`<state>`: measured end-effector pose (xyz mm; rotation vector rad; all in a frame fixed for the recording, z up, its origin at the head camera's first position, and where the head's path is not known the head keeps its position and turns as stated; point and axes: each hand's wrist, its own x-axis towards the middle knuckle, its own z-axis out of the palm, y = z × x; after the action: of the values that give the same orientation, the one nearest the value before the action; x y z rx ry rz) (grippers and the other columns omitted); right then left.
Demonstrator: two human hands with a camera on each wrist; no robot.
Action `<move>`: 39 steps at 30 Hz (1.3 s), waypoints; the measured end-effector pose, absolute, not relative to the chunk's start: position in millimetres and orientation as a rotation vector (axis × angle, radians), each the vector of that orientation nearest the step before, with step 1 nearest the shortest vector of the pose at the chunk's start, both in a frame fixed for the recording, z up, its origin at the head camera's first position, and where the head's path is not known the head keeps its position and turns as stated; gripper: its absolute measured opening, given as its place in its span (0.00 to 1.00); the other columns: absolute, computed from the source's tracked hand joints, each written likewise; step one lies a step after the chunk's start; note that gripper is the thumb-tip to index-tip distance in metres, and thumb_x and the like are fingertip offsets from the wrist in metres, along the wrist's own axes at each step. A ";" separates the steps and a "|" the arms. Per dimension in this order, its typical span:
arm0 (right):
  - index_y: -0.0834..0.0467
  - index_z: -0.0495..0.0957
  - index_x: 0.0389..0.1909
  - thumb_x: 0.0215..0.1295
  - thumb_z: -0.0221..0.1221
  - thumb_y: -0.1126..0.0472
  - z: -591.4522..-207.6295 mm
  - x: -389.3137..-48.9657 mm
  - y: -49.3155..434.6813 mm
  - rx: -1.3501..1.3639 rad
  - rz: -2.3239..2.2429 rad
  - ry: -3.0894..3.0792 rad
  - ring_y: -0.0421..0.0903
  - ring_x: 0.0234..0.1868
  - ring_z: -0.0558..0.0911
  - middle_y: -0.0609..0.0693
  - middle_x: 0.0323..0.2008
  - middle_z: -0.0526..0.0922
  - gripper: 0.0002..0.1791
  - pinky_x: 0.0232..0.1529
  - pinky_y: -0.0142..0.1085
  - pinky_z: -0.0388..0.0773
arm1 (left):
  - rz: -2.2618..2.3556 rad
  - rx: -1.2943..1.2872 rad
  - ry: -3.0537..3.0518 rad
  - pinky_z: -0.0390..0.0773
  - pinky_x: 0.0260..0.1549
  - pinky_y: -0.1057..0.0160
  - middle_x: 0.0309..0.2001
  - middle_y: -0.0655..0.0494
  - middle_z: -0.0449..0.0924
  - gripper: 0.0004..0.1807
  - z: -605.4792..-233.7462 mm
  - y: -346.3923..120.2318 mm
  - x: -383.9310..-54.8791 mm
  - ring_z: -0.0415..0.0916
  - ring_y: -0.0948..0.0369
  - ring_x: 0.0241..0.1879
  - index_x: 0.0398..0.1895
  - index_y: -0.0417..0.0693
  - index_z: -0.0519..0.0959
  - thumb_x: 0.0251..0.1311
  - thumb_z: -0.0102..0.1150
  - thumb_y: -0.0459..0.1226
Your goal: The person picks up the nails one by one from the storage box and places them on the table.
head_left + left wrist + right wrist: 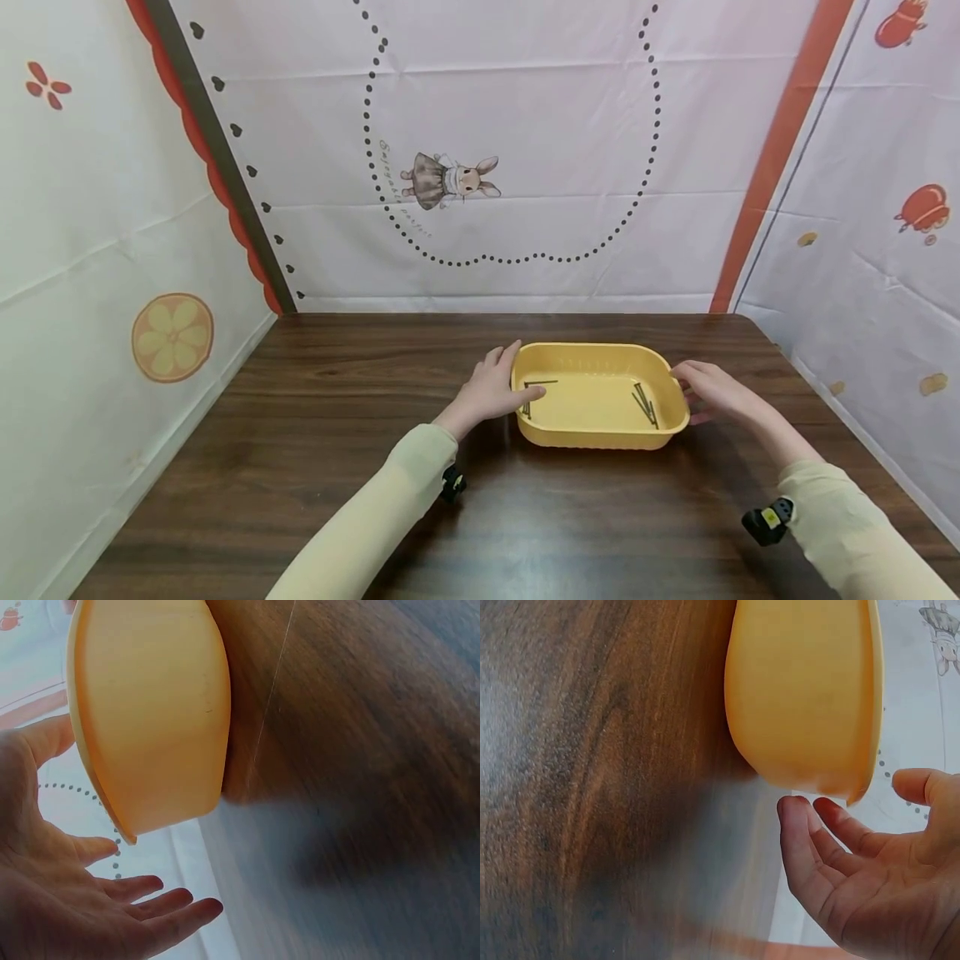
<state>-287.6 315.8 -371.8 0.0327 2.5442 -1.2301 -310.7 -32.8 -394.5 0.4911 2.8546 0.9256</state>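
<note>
On the dark table (337, 400), a yellow tray (600, 438) of nails (647, 406) sits between the left hand (491, 387), spread wide, thumb reaching inside, and the loosely curved right hand (708, 387); neither grips it, perhaps only steadying it.

The head view is bright and evenly lit, the pale cloth (525, 100) nearly washed out. A soft sheen lies on the near part of the glossy worktop (525, 517), with diffuse shadow beside the yellow tray (600, 439). Both wrist views are dimmer: the left hand's (75, 885) palm sits in shade, and dark, blurry-edged patches and pale glare smear the wood grain.
</note>
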 end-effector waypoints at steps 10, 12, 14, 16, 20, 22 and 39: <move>0.69 0.69 0.47 0.74 0.37 0.54 -373.7 -290.8 317.1 0.072 -1.300 2.536 0.40 0.31 0.77 0.49 0.32 0.72 0.21 0.35 0.42 0.86 | 0.900 0.475 2.893 0.67 0.62 0.32 0.78 0.45 0.49 0.50 -391.3 -32.2 -310.2 0.53 0.41 0.75 0.79 0.63 0.47 0.58 0.59 0.63; 0.65 0.70 0.42 0.73 0.38 0.55 -374.0 -291.2 317.0 0.089 -1.326 2.521 0.39 0.29 0.77 0.47 0.28 0.71 0.18 0.34 0.41 0.86 | 0.898 0.479 2.897 0.67 0.61 0.32 0.78 0.45 0.49 0.50 -391.2 -31.5 -310.3 0.53 0.41 0.75 0.79 0.64 0.46 0.58 0.59 0.63; 0.63 0.69 0.38 0.73 0.38 0.55 -374.1 -291.6 316.8 0.096 -1.338 2.510 0.38 0.28 0.76 0.46 0.27 0.71 0.16 0.34 0.40 0.86 | 0.898 0.482 2.898 0.67 0.61 0.32 0.78 0.45 0.47 0.51 -390.8 -30.9 -310.5 0.52 0.41 0.75 0.79 0.64 0.46 0.58 0.59 0.63; 0.61 0.69 0.36 0.73 0.38 0.54 -374.1 -291.5 315.7 0.113 -1.349 2.500 0.38 0.28 0.76 0.45 0.26 0.70 0.16 0.34 0.40 0.86 | 0.899 0.490 2.901 0.67 0.61 0.32 0.78 0.45 0.47 0.50 -390.9 -30.2 -310.9 0.51 0.41 0.75 0.79 0.64 0.45 0.58 0.58 0.63; 0.61 0.68 0.37 0.73 0.38 0.53 -374.3 -291.3 314.3 0.127 -1.362 2.479 0.38 0.28 0.76 0.45 0.27 0.70 0.16 0.36 0.40 0.86 | 0.903 0.510 2.909 0.68 0.62 0.33 0.79 0.45 0.46 0.50 -390.1 -29.1 -310.8 0.50 0.41 0.76 0.80 0.64 0.44 0.59 0.58 0.62; 0.62 0.67 0.41 0.73 0.39 0.53 -373.8 -290.3 313.7 0.136 -1.380 2.461 0.37 0.28 0.76 0.45 0.29 0.70 0.16 0.36 0.40 0.86 | 0.897 0.521 2.914 0.68 0.62 0.34 0.79 0.45 0.46 0.51 -389.2 -28.7 -309.9 0.49 0.41 0.76 0.80 0.63 0.45 0.59 0.58 0.62; 0.66 0.61 0.55 0.72 0.37 0.55 -381.1 -289.5 319.4 0.132 -1.533 2.330 0.35 0.29 0.76 0.41 0.30 0.73 0.20 0.35 0.36 0.84 | 0.845 0.537 2.962 0.68 0.64 0.37 0.79 0.44 0.45 0.50 -384.2 -23.4 -304.9 0.49 0.41 0.76 0.80 0.63 0.45 0.59 0.56 0.64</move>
<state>-289.5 319.4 -381.1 0.1319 2.3296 -1.5325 -304.9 -23.4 -384.2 0.5374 2.9617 0.8447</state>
